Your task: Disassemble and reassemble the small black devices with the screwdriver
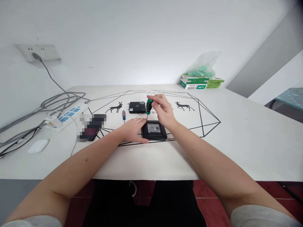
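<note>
leftmost, power strip (67,116) and white mouse (38,146) on the white table (248,142). small red-and-blue screwdriver (123,115) lies apart from the hands. left hand (132,130) rests flat, fingers spread, against the left edge of the black box (155,130), label side up. right hand (163,110) grips the green screwdriver (149,107) upright, tip at the box's back left corner. second black box (137,107) sits just behind.
</note>
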Tool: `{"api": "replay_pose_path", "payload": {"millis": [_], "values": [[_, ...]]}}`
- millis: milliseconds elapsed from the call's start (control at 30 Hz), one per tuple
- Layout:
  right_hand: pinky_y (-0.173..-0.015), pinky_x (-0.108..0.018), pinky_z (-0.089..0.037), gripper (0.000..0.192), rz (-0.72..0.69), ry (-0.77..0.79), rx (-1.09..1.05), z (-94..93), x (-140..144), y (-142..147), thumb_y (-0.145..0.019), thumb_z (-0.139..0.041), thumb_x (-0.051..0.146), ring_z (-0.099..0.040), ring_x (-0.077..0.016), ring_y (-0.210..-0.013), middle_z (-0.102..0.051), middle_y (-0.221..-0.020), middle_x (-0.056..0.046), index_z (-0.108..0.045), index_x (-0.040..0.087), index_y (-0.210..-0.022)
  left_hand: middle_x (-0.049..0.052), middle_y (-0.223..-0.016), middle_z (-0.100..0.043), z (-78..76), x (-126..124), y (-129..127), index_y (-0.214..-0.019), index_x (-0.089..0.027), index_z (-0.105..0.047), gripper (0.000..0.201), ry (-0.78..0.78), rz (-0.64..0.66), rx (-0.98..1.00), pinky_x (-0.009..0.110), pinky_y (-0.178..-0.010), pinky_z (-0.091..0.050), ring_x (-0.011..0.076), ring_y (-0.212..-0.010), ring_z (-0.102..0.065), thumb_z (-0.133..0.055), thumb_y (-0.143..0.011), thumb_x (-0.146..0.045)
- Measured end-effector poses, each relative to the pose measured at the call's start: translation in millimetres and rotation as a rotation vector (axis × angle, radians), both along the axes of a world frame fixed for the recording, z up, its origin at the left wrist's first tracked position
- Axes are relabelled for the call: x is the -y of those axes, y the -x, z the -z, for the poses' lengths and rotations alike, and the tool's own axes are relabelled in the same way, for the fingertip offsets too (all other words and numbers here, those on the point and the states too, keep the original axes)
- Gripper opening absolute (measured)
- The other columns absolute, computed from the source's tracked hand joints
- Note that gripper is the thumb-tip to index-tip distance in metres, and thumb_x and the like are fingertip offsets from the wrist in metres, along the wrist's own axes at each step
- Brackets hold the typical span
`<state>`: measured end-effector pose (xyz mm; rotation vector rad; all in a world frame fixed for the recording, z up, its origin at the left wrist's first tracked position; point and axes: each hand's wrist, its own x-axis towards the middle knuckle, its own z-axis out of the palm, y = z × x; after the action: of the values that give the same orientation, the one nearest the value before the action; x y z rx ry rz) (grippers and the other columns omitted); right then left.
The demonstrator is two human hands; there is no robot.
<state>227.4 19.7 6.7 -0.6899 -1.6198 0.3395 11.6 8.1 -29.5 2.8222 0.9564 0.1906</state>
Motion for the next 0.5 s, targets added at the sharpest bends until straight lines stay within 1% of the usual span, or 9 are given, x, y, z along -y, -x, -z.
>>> {"api": "replay_pose_path", "payload": {"millis": [67, 200, 267, 333, 400, 433, 500], "values": [[-0.097, -0.049, -0.06, 0.029, 0.0, 0.02, -0.019, 0.6, -2.1, -1.4, -0.107, -0.061, 0.05, -0.066, -0.0228, -0.099, -0.068, -0.102, -0.004, -0.082, 0.037, -0.121, 0.028, -0.169, -0.049, -0.7, 0.5, 0.2, -0.166, -0.007, -0.04, 0.117, 0.002, 0.003, -0.001, 0.058, -0.13, -0.035, 0.0453, -0.157, -0.046, -0.065, -0.086, -0.088], [-0.087, -0.045, -0.061, 0.026, -0.015, 0.054, -0.039, 2.5, -7.7, -3.6, -0.102, -0.069, 0.049, -0.064, -0.0204, -0.09, -0.067, -0.101, -0.003, -0.081, 0.035, -0.12, 0.027, -0.166, -0.053, -2.6, 1.6, -0.6, -0.163, -0.007, -0.044, 0.114, 0.006, -0.01, -0.001, 0.056, -0.129, -0.038, 0.0454, -0.154, -0.049, -0.067, -0.085, -0.087], [-0.084, -0.042, -0.062, 0.026, -0.037, 0.062, -0.057, 3.6, -9.7, -3.3, -0.097, -0.075, 0.051, -0.066, -0.0201, -0.093, -0.067, -0.11, -0.004, -0.078, 0.034, -0.117, 0.027, -0.161, -0.057, -3.3, 2.1, -1.3, -0.161, -0.007, -0.047, 0.112, 0.003, -0.017, 0.012, 0.054, -0.126, -0.041, 0.0446, -0.15, -0.053, -0.069, -0.084, -0.086], [-0.085, -0.042, -0.064, 0.029, -0.065, 0.091, -0.085, 4.2, -9.6, -1.8, -0.093, -0.08, 0.052, -0.07, -0.0211, -0.103, -0.066, -0.128, -0.006, -0.073, 0.032, -0.113, 0.026, -0.157, -0.06, -3.9, 2.5, -1.9, -0.159, -0.008, -0.048, 0.11, 0.002, -0.022, 0.024, 0.054, -0.123, -0.044, 0.0439, -0.146, -0.057, -0.071, -0.083, -0.085], [-0.089, -0.044, -0.066, 0.031, -0.109, 0.142, -0.104, 4.5, -7.3, 0.6, -0.092, -0.081, 0.052, -0.073, -0.0224, -0.111, -0.064, -0.144, -0.007, -0.067, 0.031, -0.112, 0.026, -0.154, -0.062, -4.4, 3.2, -2.4, -0.158, -0.01, -0.048, 0.109, 0.003, -0.024, 0.029, 0.055, -0.121, -0.046, 0.044, -0.143, -0.059, -0.071, -0.083, -0.085], [-0.091, -0.045, -0.066, 0.032, -0.131, 0.165, -0.108, 4.6, -5.5, 2.0, -0.093, -0.08, 0.052, -0.075, -0.0225, -0.111, -0.064, -0.148, -0.007, -0.064, 0.031, -0.112, 0.025, -0.154, -0.062, -4.5, 3.5, -2.5, -0.158, -0.011, -0.048, 0.108, 0.003, -0.027, 0.03, 0.056, -0.121, -0.046, 0.0444, -0.143, -0.059, -0.071, -0.082, -0.085], [-0.094, -0.048, -0.067, 0.033, -0.151, 0.186, -0.115, 4.6, -1.8, 4.5, -0.094, -0.08, 0.051, -0.077, -0.0221, -0.107, -0.069, -0.147, -0.007, -0.062, 0.032, -0.113, 0.025, -0.156, -0.061, -4.6, 4.2, -2.7, -0.159, -0.011, -0.047, 0.109, 0.003, -0.032, 0.031, 0.056, -0.122, -0.045, 0.0452, -0.144, -0.057, -0.071, -0.083, -0.085]]}}
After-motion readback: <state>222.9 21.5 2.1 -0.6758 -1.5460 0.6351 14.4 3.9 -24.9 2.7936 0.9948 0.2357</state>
